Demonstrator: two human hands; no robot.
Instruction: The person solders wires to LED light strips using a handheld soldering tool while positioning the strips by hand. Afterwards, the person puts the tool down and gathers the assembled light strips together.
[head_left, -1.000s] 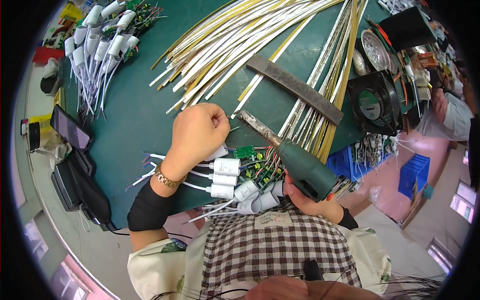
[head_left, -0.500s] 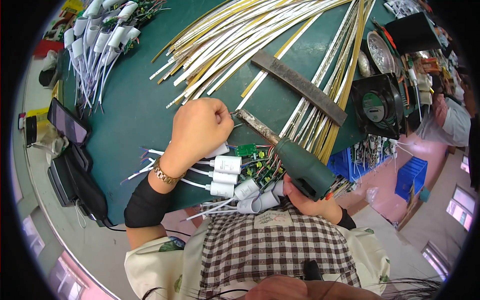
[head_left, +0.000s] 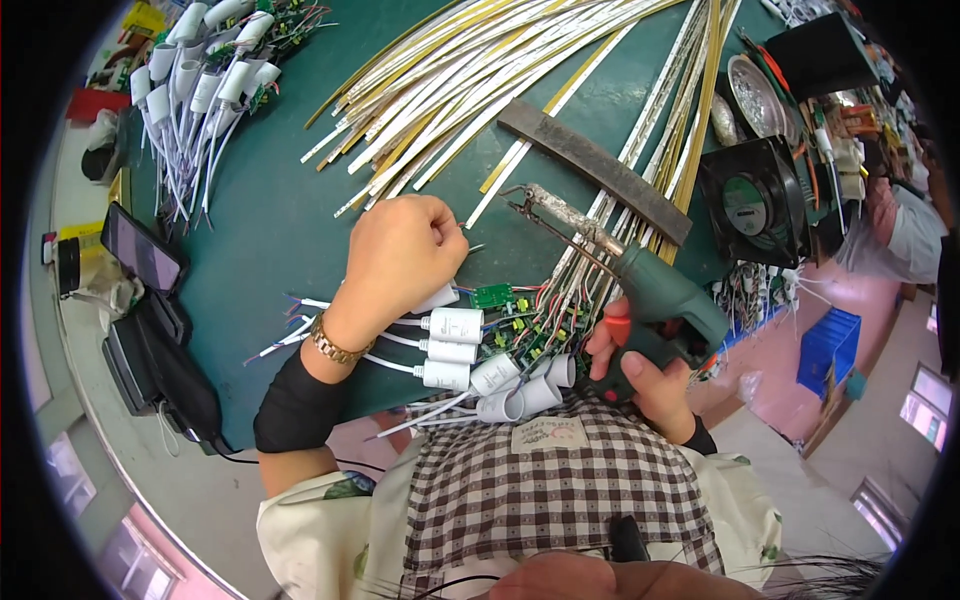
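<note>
My right hand (head_left: 650, 385) is wrapped around the grip of a green soldering gun (head_left: 675, 305), a finger near its red trigger. The gun's metal barrel points up and left over the green table, its bent tip apart from the strips. To its left, my left hand (head_left: 405, 250) is closed. A thin pointed end shows at its right side, but what the fingers hold is mostly hidden. Just below lie white lamp caps (head_left: 455, 326) with white cables, joined by thin wires to small green circuit boards (head_left: 493, 296). One white strip (head_left: 487, 197) ends near my left fingers.
A dark metal bar (head_left: 595, 170) lies across several white and yellow strips (head_left: 450, 90). At the right stand a black fan (head_left: 752, 207) and a metal dish (head_left: 755, 95). More caps with cables (head_left: 200, 95) lie at the far left, near a phone (head_left: 143, 250).
The soldering gun has swung right and tilted, its tip drawing away from my left hand. My right hand's grip and the red trigger now show. My left hand has barely moved.
</note>
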